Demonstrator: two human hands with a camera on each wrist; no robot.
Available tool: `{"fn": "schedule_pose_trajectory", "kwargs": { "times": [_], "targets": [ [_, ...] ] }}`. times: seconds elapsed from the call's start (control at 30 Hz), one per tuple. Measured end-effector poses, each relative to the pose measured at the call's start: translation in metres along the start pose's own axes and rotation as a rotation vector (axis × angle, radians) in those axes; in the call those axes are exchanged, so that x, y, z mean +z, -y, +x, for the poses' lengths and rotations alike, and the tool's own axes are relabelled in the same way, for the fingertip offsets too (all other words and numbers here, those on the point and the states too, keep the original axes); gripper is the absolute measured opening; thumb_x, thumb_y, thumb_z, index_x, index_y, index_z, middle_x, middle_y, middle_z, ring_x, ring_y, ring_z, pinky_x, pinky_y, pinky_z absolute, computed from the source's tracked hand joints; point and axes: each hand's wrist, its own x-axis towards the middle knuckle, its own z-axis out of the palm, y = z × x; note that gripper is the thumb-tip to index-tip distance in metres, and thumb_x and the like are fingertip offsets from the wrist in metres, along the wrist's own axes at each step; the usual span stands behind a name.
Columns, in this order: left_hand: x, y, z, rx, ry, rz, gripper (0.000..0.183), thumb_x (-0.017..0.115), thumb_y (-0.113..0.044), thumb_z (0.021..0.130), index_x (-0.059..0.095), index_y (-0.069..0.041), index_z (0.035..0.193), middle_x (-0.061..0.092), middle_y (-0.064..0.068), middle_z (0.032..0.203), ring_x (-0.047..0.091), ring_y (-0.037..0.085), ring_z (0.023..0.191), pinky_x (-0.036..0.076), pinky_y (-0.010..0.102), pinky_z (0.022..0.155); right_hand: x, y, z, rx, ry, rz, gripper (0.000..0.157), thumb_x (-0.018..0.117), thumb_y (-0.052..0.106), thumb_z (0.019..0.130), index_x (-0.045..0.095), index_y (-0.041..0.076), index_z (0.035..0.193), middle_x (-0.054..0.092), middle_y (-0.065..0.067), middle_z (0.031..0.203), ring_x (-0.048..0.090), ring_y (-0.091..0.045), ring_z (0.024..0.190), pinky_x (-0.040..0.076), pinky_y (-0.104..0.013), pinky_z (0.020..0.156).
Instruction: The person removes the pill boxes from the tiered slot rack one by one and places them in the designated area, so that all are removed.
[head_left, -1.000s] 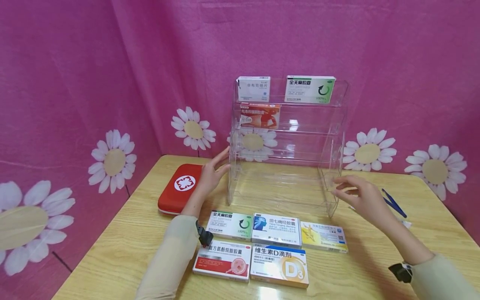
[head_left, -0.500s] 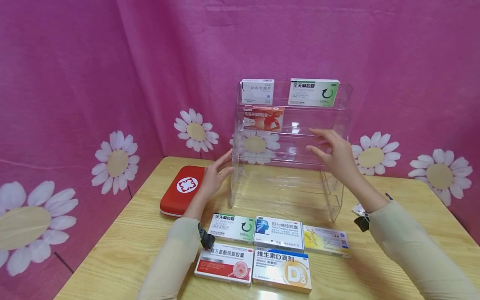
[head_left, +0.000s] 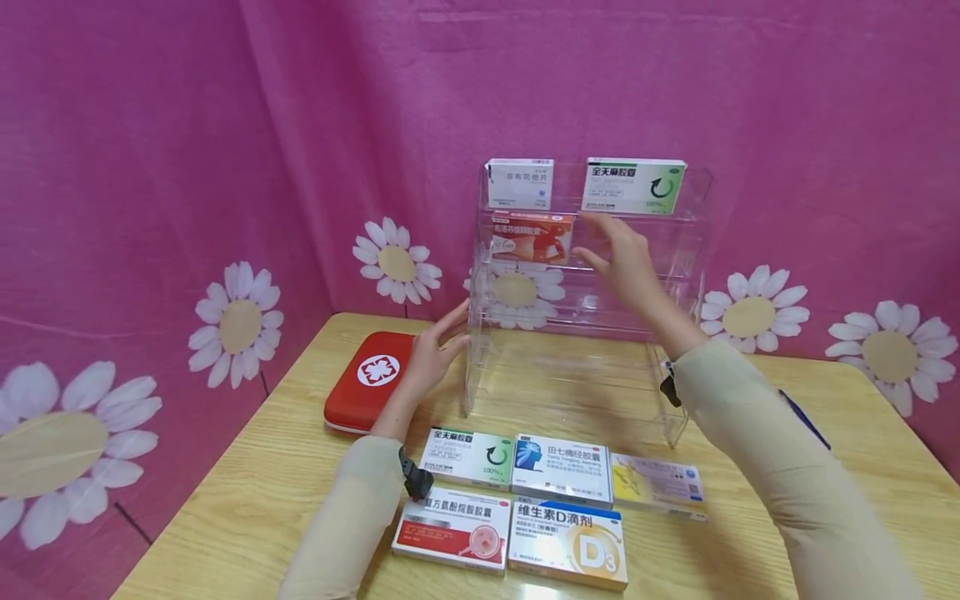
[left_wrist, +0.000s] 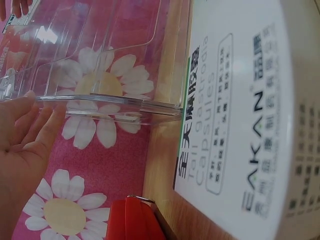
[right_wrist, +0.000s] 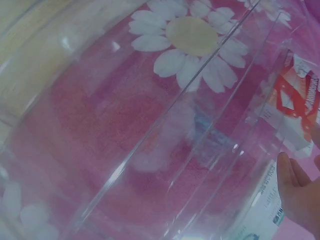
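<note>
A clear tiered display rack (head_left: 570, 400) stands on the table. My left hand (head_left: 432, 354) rests with fairly straight fingers against its left side; the left wrist view shows the fingertips at the rack's edge. My right hand (head_left: 626, 258) is in front of the second tier, thumb and fingers apart, holding nothing. Its fingertips are close to the right end of a red-orange medicine box (head_left: 528, 238); whether they touch is unclear. On the top tier stand a small white medicine box (head_left: 519, 185) and a green-and-white capsule box (head_left: 634, 187).
Several medicine boxes lie in two rows before the rack, including a vitamin D box (head_left: 566, 542) and a red-and-white box (head_left: 452, 532). A red first-aid case (head_left: 360, 392) lies left. Blue tweezers (head_left: 804, 418) lie right. A pink flowered curtain (head_left: 420, 100) hangs behind.
My right hand has moved up and left, from beside the rack's lower right side to the second tier near the red-orange box. My left hand stays at the rack's left side.
</note>
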Motion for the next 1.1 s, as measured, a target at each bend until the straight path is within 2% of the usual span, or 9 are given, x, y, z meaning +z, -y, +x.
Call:
{"fn": "schedule_pose_trajectory", "kwargs": {
  "times": [0.1, 0.33, 0.5, 0.63, 0.77, 0.9, 1.03, 1.1],
  "targets": [
    [0.001, 0.0, -0.001, -0.001, 0.001, 0.004, 0.059, 0.061, 0.007, 0.09, 0.046, -0.007, 0.146, 0.057, 0.022, 0.139, 0.056, 0.034, 0.129, 0.05, 0.041, 0.102, 0.008, -0.002, 0.008, 0.027, 0.011, 0.004, 0.052, 0.072, 0.008, 0.086, 0.054, 0.002, 0.135, 0.061, -0.023, 0.131, 0.064, -0.04, 0.107, 0.054, -0.049, 0.097],
    [0.004, 0.0, -0.002, -0.001, 0.001, 0.016, 0.059, 0.062, 0.005, 0.091, 0.046, -0.009, 0.146, 0.058, 0.021, 0.138, 0.057, 0.033, 0.128, 0.051, 0.041, 0.101, 0.021, -0.006, 0.016, 0.033, 0.007, 0.027, 0.04, 0.067, 0.001, 0.088, 0.057, -0.001, 0.127, 0.062, -0.024, 0.122, 0.062, -0.039, 0.109, 0.053, -0.049, 0.098],
    [0.005, -0.001, -0.002, 0.004, 0.002, 0.013, 0.058, 0.061, 0.005, 0.091, 0.046, -0.008, 0.146, 0.057, 0.022, 0.139, 0.057, 0.034, 0.128, 0.05, 0.042, 0.101, 0.026, -0.007, 0.018, 0.052, -0.032, 0.059, 0.034, 0.066, -0.003, 0.088, 0.058, -0.002, 0.121, 0.062, -0.024, 0.114, 0.062, -0.038, 0.102, 0.056, -0.047, 0.092],
    [0.004, -0.003, -0.002, -0.003, 0.007, 0.005, 0.058, 0.061, 0.005, 0.091, 0.045, -0.008, 0.146, 0.056, 0.021, 0.139, 0.057, 0.034, 0.128, 0.05, 0.042, 0.103, 0.024, -0.007, 0.019, 0.065, -0.085, 0.085, 0.033, 0.066, -0.004, 0.087, 0.059, -0.002, 0.12, 0.063, -0.024, 0.11, 0.062, -0.037, 0.1, 0.055, -0.047, 0.092],
    [0.002, -0.003, -0.002, 0.002, -0.001, 0.001, 0.058, 0.061, 0.006, 0.091, 0.046, -0.007, 0.146, 0.056, 0.022, 0.139, 0.057, 0.035, 0.128, 0.05, 0.044, 0.103, 0.016, -0.004, 0.019, 0.074, -0.154, 0.105, 0.034, 0.068, -0.001, 0.087, 0.059, -0.001, 0.119, 0.064, -0.023, 0.109, 0.064, -0.034, 0.1, 0.057, -0.041, 0.085],
    [0.0, -0.001, -0.002, 0.001, -0.01, 0.005, 0.059, 0.061, 0.007, 0.09, 0.045, -0.006, 0.146, 0.056, 0.022, 0.139, 0.056, 0.035, 0.128, 0.049, 0.043, 0.104, 0.001, 0.0, 0.016, 0.109, -0.194, 0.149, 0.036, 0.069, 0.003, 0.087, 0.059, -0.001, 0.122, 0.065, -0.021, 0.115, 0.066, -0.029, 0.103, 0.06, -0.031, 0.082],
    [0.0, -0.002, -0.002, -0.007, -0.01, 0.0, 0.06, 0.061, 0.008, 0.09, 0.045, -0.006, 0.146, 0.056, 0.022, 0.14, 0.056, 0.035, 0.129, 0.049, 0.043, 0.104, -0.022, 0.001, 0.003, 0.145, -0.19, 0.162, 0.038, 0.07, 0.008, 0.089, 0.059, 0.003, 0.125, 0.066, -0.015, 0.119, 0.065, -0.007, 0.101, 0.058, -0.02, 0.087],
    [0.001, -0.002, -0.003, -0.011, -0.012, -0.002, 0.06, 0.062, 0.007, 0.09, 0.045, -0.006, 0.146, 0.056, 0.022, 0.139, 0.056, 0.036, 0.129, 0.049, 0.043, 0.105, -0.034, 0.0, -0.009, 0.143, -0.183, 0.171, 0.039, 0.07, 0.009, 0.088, 0.06, 0.004, 0.125, 0.066, -0.009, 0.115, 0.061, 0.005, 0.096, 0.057, -0.015, 0.086]
  ]
}}
